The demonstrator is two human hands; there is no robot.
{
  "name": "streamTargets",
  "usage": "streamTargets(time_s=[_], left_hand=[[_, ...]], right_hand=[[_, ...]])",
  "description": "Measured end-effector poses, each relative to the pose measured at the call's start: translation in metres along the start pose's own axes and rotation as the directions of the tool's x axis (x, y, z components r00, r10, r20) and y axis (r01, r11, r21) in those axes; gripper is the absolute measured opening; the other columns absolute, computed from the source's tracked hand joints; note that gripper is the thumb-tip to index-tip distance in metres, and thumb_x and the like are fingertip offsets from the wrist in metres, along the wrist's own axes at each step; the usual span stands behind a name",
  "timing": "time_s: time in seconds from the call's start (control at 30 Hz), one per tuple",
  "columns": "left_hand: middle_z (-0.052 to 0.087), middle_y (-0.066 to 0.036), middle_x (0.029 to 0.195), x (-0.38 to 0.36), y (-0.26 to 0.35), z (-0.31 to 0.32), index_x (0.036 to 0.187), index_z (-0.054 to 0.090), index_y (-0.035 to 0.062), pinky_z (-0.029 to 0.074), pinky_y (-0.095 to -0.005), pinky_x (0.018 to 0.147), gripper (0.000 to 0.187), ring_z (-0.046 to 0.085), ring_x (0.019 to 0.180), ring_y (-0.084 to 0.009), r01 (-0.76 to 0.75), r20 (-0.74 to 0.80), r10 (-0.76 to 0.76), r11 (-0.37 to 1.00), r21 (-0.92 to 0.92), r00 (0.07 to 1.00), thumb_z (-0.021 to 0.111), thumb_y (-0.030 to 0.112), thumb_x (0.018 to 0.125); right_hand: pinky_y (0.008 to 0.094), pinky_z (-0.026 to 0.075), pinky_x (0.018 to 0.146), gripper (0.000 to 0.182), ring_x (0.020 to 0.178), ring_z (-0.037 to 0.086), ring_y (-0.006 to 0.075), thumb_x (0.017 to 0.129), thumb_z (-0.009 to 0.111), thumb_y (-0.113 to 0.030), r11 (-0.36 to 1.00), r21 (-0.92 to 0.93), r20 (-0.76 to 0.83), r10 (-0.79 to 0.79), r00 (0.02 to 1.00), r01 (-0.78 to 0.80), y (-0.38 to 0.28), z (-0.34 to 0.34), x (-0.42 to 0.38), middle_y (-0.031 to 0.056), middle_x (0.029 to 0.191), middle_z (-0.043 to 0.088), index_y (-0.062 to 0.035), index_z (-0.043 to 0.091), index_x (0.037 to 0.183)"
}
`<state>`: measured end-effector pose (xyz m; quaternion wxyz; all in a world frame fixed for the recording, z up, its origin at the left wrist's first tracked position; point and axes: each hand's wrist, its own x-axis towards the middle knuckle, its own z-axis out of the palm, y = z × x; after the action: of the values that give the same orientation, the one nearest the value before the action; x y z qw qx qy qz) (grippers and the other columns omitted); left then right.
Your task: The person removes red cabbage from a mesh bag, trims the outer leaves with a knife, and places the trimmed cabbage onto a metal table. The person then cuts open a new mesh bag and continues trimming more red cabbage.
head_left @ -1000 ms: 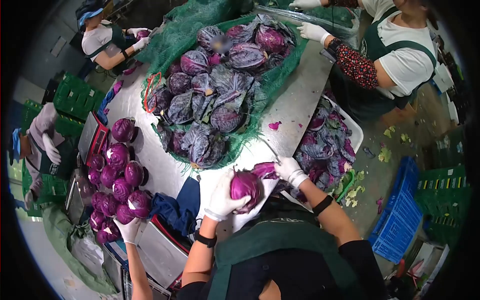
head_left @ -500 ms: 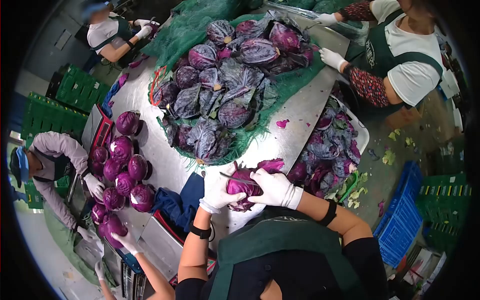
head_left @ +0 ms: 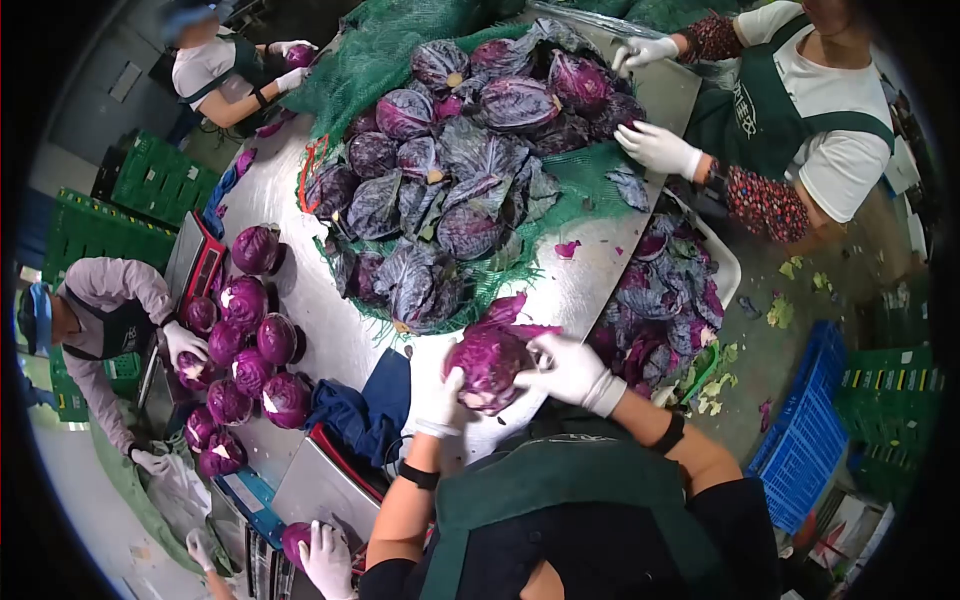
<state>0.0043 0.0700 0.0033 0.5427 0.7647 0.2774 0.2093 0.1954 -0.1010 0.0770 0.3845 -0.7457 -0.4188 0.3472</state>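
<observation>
Just above the table's near edge, my left hand (head_left: 437, 397) is closed around the left side of a red cabbage (head_left: 490, 362), thumb at its lower front. My right hand (head_left: 572, 373) grips the cabbage's right side, its fingertips by a loose outer leaf (head_left: 512, 318). The leaf stands out from the top of the head. No knife shows clearly now; my right palm is hidden. Beyond the cabbage lies a heap of untrimmed red cabbages (head_left: 470, 225) on green netting (head_left: 575, 195).
Trimmed red cabbages (head_left: 250, 370) stand on the left, beside a blue cloth (head_left: 370, 405) and a metal scale (head_left: 315, 480). Stripped leaves fill a white bin (head_left: 728, 265) on the right, near a blue crate (head_left: 800, 430). Co-workers' gloved hands (head_left: 660, 150) work around the table.
The cabbage in my hands has turned and lifted, its loose leaf now upward. The knife has dropped from sight. A co-worker's hand at lower left has moved a cabbage toward the scale.
</observation>
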Motion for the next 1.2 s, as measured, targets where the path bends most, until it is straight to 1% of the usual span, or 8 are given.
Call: streamTargets(time_s=[0.07,0.43,0.63,0.67,0.8,0.93,1.0,1.2], left_hand=[[0.050,-0.020,0.119,-0.001,0.094,0.028,0.116,0.054,-0.0008,0.028,-0.0421,0.102,0.050,0.044,0.115,-0.0327,0.130,-0.083,-0.110,0.945,0.301,0.990,0.058,0.033,0.080],[0.033,-0.024,0.135,0.023,0.096,0.047,0.129,0.042,0.0050,0.032,-0.0473,0.100,0.085,0.033,0.124,-0.0422,-0.383,0.393,0.206,0.808,0.448,0.896,0.075,0.046,0.062],[0.060,-0.018,0.105,0.027,0.103,0.031,0.109,0.056,0.0005,0.047,-0.0395,0.083,0.064,0.060,0.090,-0.0335,-0.343,0.137,0.320,0.784,0.517,0.938,0.074,0.039,0.062],[0.062,-0.018,0.101,0.027,0.094,0.024,0.107,0.058,0.0005,0.048,-0.0387,0.080,0.062,0.062,0.085,-0.0328,-0.324,0.092,0.321,0.812,0.485,0.943,0.075,0.038,0.060],[0.058,-0.019,0.105,0.015,0.082,0.020,0.114,0.054,-0.0012,0.045,-0.0366,0.086,0.068,0.057,0.094,-0.0316,0.038,-0.061,-0.027,0.981,0.191,0.998,0.077,0.034,0.060],[0.053,-0.018,0.111,0.007,0.067,0.042,0.122,0.048,0.0000,0.037,-0.0372,0.094,0.071,0.049,0.106,-0.0287,0.232,-0.181,-0.184,0.924,0.304,0.966,0.075,0.036,0.067],[0.052,-0.018,0.110,0.008,0.092,0.055,0.122,0.047,-0.0001,0.037,-0.0380,0.095,0.070,0.048,0.105,-0.0273,0.250,-0.171,-0.211,0.935,0.253,0.963,0.074,0.037,0.070],[0.044,-0.019,0.120,-0.001,0.089,0.071,0.127,0.034,-0.0041,0.037,-0.0366,0.097,0.076,0.047,0.109,-0.0273,0.293,-0.268,-0.332,0.940,-0.175,0.905,0.076,0.026,0.070]], right_hand=[[0.0399,0.051,0.064,0.059,0.072,0.062,0.0319,0.067,0.068,-0.052,0.917,-0.397,-0.090,0.002,0.996,-0.038,-0.013,0.013,-0.010,0.0135,0.074,0.060,-0.0016,0.054,0.095],[0.0419,0.050,0.056,0.027,0.059,0.061,0.0321,0.075,0.055,-0.029,0.903,-0.429,-0.178,-0.063,0.982,-0.020,0.021,-0.006,-0.004,0.0148,0.067,0.061,-0.0033,0.055,0.083],[0.0443,0.048,0.063,0.022,0.068,0.060,0.0376,0.075,0.054,-0.024,0.912,-0.344,-0.275,0.131,0.953,-0.224,0.125,-0.020,0.022,0.0189,0.069,0.062,-0.0041,0.061,0.082],[0.0437,0.049,0.067,0.025,0.075,0.060,0.0377,0.076,0.058,-0.025,0.895,0.072,-0.054,0.443,0.895,-0.439,0.112,-0.032,0.018,0.0183,0.076,0.062,-0.0053,0.060,0.090],[0.0398,0.048,0.075,0.047,0.084,0.060,0.0324,0.081,0.061,-0.031,0.965,-0.247,-0.442,-0.029,0.897,-0.091,0.056,-0.036,0.006,0.0175,0.104,0.058,-0.0057,0.048,0.119],[0.0307,0.045,0.087,0.053,0.097,0.059,0.0225,0.086,0.056,-0.018,0.985,0.154,-0.315,-0.025,0.949,0.077,0.027,0.001,-0.004,0.0175,0.112,0.057,-0.0053,0.036,0.134],[0.0361,0.041,0.095,0.064,0.112,0.050,0.0321,0.087,0.053,-0.019,0.977,-0.152,-0.273,-0.187,0.944,0.149,0.023,0.025,-0.006,0.0238,0.134,0.037,-0.0031,0.021,0.140],[0.0359,0.049,0.069,0.024,0.080,0.060,0.0298,0.090,0.048,-0.021,0.976,-0.137,-0.440,-0.211,0.873,0.167,0.059,0.029,0.024,0.0146,0.090,0.061,-0.0035,0.055,0.105]])
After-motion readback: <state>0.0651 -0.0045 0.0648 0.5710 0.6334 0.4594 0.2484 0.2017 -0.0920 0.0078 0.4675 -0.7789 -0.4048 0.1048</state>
